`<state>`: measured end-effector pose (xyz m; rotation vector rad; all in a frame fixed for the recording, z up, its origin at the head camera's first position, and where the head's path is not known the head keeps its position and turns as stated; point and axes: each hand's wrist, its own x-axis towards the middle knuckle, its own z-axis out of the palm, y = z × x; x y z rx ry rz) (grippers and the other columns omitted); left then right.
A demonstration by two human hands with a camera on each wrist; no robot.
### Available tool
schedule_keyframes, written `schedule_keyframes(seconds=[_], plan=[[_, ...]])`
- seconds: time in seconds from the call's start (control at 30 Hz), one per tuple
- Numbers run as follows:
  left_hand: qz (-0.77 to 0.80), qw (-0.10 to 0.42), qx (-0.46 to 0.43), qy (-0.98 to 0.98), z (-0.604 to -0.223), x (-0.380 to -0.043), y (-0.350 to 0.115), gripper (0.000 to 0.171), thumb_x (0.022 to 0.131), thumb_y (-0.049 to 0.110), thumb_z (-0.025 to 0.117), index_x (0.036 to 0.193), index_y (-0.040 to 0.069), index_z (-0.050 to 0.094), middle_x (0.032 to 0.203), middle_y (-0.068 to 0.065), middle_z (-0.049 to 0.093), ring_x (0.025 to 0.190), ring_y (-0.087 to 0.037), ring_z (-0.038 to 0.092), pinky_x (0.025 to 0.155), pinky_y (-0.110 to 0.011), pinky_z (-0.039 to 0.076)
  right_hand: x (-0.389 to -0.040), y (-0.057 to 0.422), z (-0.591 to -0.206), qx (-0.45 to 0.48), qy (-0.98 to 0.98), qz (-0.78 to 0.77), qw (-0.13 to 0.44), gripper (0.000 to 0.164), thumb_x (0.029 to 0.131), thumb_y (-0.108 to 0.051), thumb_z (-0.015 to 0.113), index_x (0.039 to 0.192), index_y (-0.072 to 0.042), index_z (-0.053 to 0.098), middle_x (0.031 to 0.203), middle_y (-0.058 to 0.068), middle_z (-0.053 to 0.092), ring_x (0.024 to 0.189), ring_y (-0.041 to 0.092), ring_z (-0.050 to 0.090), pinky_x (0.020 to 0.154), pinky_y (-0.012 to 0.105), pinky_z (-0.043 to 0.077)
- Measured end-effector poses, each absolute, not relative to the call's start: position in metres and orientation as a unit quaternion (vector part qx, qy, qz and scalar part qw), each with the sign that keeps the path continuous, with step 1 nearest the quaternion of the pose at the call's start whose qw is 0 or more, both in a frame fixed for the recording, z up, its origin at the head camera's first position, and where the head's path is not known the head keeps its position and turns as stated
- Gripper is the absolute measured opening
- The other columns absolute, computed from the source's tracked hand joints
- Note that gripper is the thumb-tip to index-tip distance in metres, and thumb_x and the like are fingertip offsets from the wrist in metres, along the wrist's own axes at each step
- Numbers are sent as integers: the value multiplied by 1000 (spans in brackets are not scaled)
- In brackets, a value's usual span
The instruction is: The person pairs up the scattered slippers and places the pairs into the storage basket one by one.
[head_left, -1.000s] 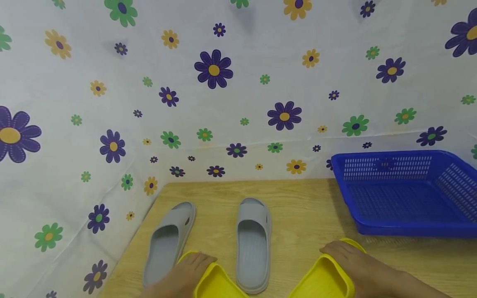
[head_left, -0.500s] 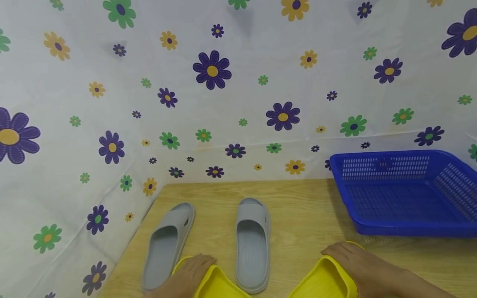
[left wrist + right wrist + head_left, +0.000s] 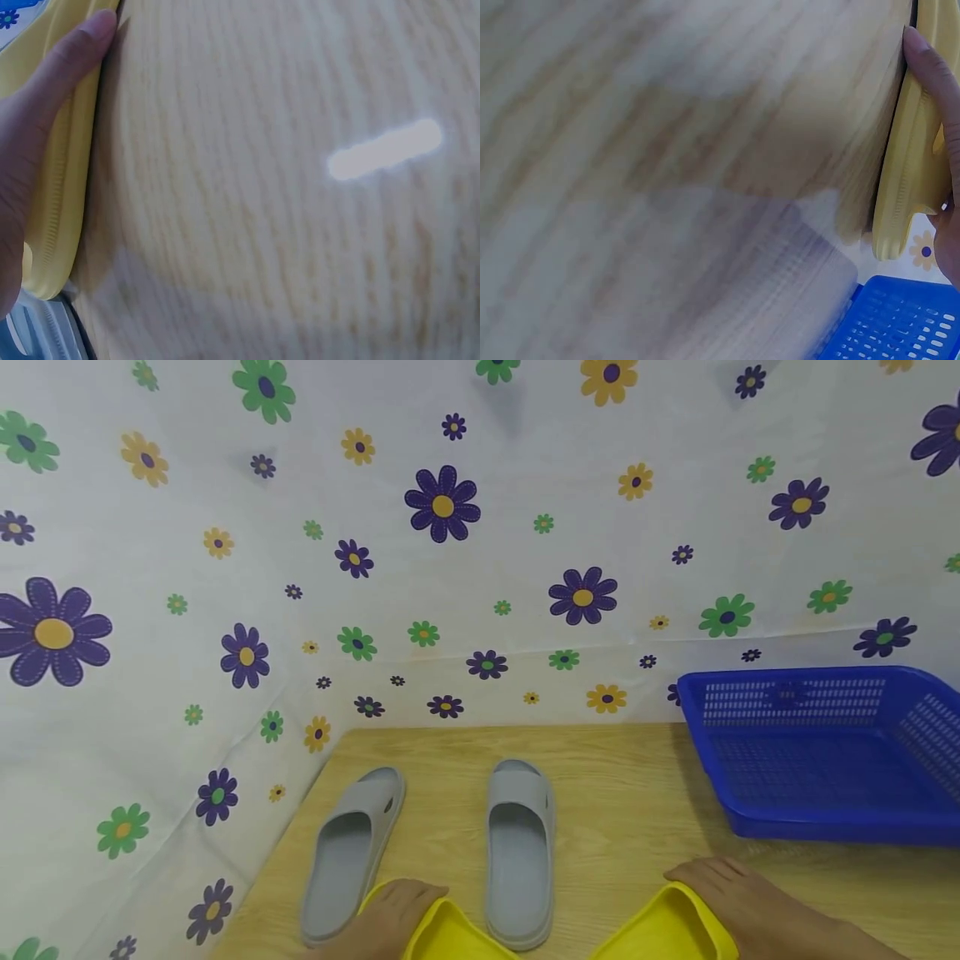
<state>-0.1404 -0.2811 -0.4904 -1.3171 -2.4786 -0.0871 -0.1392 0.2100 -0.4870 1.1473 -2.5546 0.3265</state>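
- The left hand (image 3: pixel 393 914) holds a bright yellow, soft-looking slip-on slipper (image 3: pixel 450 935) over its strap, thumb along the side.
- The right hand (image 3: pixel 750 902) holds a second bright yellow slipper (image 3: pixel 667 931) the same way.
- I think they grip there because the strap is a good thick part to grab, and the foot holes stay free.
- Both yellow slippers are low at the near edge of the view, toes pointing out and heels leaning in. They are close to the shiny, pale wood-look table top (image 3: pixel 615 810), but I can't tell if they rest on it.
- Two grey, smooth slippers sit flat in the middle: the left grey one (image 3: pixel 345 856) slants, and the right grey one (image 3: pixel 519 852) is nearly straight. Toes face the back, maybe so they look like a pair.
- The left yellow slipper is right by the slanted grey one, so that one is in its way. I can't tell if they touch.
- A big blue plastic basket with little holes (image 3: pixel 847 827) stands at the back right, past the right hand.
- White cloth with purple, green and yellow flowers (image 3: pixel 487 568) hangs behind and on the left, like walls.
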Motion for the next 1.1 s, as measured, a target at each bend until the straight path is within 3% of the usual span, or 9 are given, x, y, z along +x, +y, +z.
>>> schedule_keyframes(seconds=[0.2,0.27,0.37,0.47,0.53,0.7,0.77,0.9,1.1], plan=[[-14,207,-454,-866,-495,-139,-277,80,84,69,49,129,2,51,112,0,56,102,-9,52,89,-28,45,-134,213,-489,371,-909,111,154,94,61,-82,61,127,-16,52,120,-12,55,106,8,54,86,40,48],[-13,220,-450,-866,-498,-138,-275,79,85,68,48,128,2,52,110,1,57,100,-9,52,88,-28,45,-132,214,-490,363,-912,110,157,95,60,-82,61,128,-16,51,120,-12,55,106,7,53,89,33,45],[-8,235,-442,-865,-502,-136,-272,75,86,67,46,125,3,52,106,1,57,97,-9,53,86,-27,45,-131,216,-491,369,-906,112,177,96,60,-81,63,128,-13,52,119,-10,56,105,8,53,100,19,27],[-4,244,-441,-864,-503,-135,-269,75,87,67,44,124,3,53,104,1,58,95,-9,54,85,-27,45,-131,217,-491,378,-899,117,188,96,60,-79,66,127,-10,52,117,-6,57,102,11,54,101,11,8],[-3,241,-434,-868,-503,-133,-268,76,87,68,44,124,3,53,104,1,58,94,-9,54,85,-27,45,-130,218,-492,374,-902,115,184,96,61,-79,65,127,-10,52,117,-6,57,102,11,54,101,12,10],[0,208,-397,-894,-500,-127,-266,72,84,66,51,125,7,52,105,4,57,94,-8,53,85,-29,46,-127,219,-493,345,-919,103,160,97,61,-81,62,131,-15,49,120,-11,55,105,7,52,94,25,34],[3,205,-384,-900,-500,-125,-264,70,84,65,52,124,8,52,104,4,57,94,-8,54,84,-30,47,-126,220,-494,347,-917,103,166,97,61,-80,63,131,-14,49,119,-10,56,104,7,53,96,23,32],[9,223,-365,-904,-502,-120,-258,73,84,69,47,123,8,54,103,3,59,92,-9,55,81,-30,48,-127,221,-496,367,-902,108,200,96,61,-78,66,127,-9,52,114,-6,58,100,9,54,100,13,12],[-2,251,-306,-918,-508,-105,-246,69,82,68,52,120,10,57,99,4,59,89,-8,55,79,-29,49,-122,223,-501,363,-898,81,235,94,62,-79,63,124,-10,53,111,-6,58,97,8,54,92,18,25]])
